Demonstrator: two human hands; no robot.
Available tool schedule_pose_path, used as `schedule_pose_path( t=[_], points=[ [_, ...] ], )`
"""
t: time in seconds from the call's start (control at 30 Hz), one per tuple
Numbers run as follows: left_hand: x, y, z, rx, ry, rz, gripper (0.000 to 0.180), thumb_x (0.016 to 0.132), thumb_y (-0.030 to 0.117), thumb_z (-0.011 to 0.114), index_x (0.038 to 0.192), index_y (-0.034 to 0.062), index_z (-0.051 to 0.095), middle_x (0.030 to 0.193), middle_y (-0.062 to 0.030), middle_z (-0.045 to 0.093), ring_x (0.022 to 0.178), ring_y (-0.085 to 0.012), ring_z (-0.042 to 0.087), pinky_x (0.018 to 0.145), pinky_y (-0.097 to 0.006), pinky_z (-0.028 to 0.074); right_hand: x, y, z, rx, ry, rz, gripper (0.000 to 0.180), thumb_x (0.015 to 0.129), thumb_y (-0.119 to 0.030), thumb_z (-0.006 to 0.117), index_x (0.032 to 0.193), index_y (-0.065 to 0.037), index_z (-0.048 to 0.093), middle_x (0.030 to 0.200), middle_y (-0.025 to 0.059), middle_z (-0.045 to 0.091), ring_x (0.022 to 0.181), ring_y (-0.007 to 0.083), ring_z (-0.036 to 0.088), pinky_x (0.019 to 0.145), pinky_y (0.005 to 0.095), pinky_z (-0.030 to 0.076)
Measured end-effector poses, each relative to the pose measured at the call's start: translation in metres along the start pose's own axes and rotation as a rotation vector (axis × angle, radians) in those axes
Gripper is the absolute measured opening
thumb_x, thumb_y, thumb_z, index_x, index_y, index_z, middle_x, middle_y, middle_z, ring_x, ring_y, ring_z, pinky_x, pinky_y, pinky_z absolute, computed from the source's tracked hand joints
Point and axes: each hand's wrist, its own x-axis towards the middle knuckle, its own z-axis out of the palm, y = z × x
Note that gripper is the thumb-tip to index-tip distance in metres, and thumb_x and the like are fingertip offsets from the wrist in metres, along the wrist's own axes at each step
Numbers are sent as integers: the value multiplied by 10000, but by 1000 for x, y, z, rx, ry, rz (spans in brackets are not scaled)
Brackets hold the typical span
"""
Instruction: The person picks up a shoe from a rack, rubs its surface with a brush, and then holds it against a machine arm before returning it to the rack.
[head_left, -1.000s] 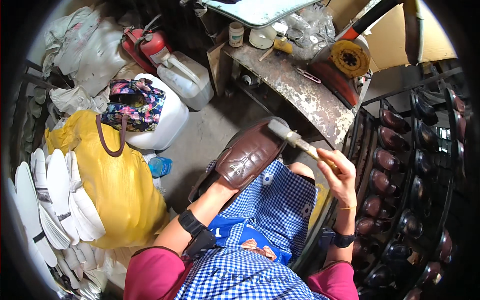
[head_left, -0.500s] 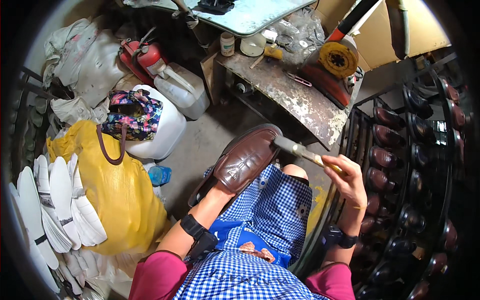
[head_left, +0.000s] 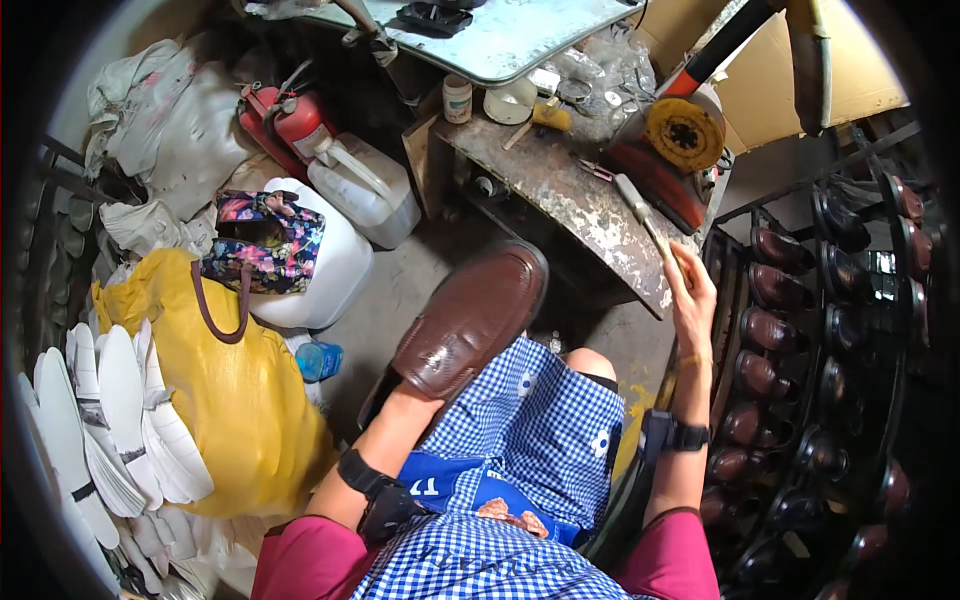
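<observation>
A brown leather loafer [head_left: 470,325] is tilted above my lap, its rounded toe pointing away and to the right. My left hand [head_left: 418,400] reaches into its opening and holds it up from inside, so the fingers are hidden. In my right hand [head_left: 692,300], closed fingers grip a slim brush [head_left: 648,220] by its handle. The brush's pale head points up and left, over the right part of the worn bench [head_left: 575,205], apart from the shoe. A blue checked apron [head_left: 555,400] covers my lap.
On the bench stand a machine with a yellow round pad [head_left: 685,133], a white jar [head_left: 457,100] and a yellow-headed brush [head_left: 550,117]. Racks of dark shoes [head_left: 770,325] line the right. Left are a yellow bag [head_left: 230,400], white insoles [head_left: 120,400], jerrycans [head_left: 375,190] and fire extinguishers [head_left: 300,122].
The brush has left the shoe's edge near the toe and moved up and right with my right hand, toward the bench. The shoe has shifted slightly left and turned.
</observation>
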Motion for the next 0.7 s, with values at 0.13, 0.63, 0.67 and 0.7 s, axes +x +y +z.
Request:
schedule_pose_path(
  t=[0.13, 0.63, 0.67, 0.7],
  points=[
    [6, 47, -13, 372, 69, 108, 405, 862, 125, 564, 1240, 30, 453, 1226, -107, 523, 1102, -209, 510, 947, -333, 418, 64, 51, 31, -196, 60, -67, 331, 870, -200, 593, 1146, -22, 555, 1027, 95, 625, 941, 140, 579, 835, 266, 435],
    [20, 62, -28, -281, 143, -69, 378, 944, 132, 401, 1298, -2, 395, 1289, -151, 468, 1136, -216, 491, 975, -335, 414, 113, 80, 102, -161, 96, -72, 292, 863, -236, 572, 1111, -80, 567, 975, 146, 619, 888, 245, 588, 799, 331, 447],
    [23, 77, -21, -221, 63, -31, 387, 945, 133, 399, 1307, -6, 385, 1311, -142, 451, 1154, -209, 478, 994, -329, 391, 112, 88, 98, -137, 145, -82, 292, 862, -237, 571, 1113, -89, 567, 978, 149, 619, 891, 265, 587, 800, 346, 449],
    [25, 81, -17, -222, 52, -26, 387, 945, 133, 399, 1307, -6, 385, 1311, -142, 451, 1154, -209, 478, 994, -329, 391, 111, 99, 92, -119, 193, -97, 291, 862, -239, 569, 1116, -97, 567, 982, 151, 619, 894, 285, 586, 800, 361, 450]
  ],
)
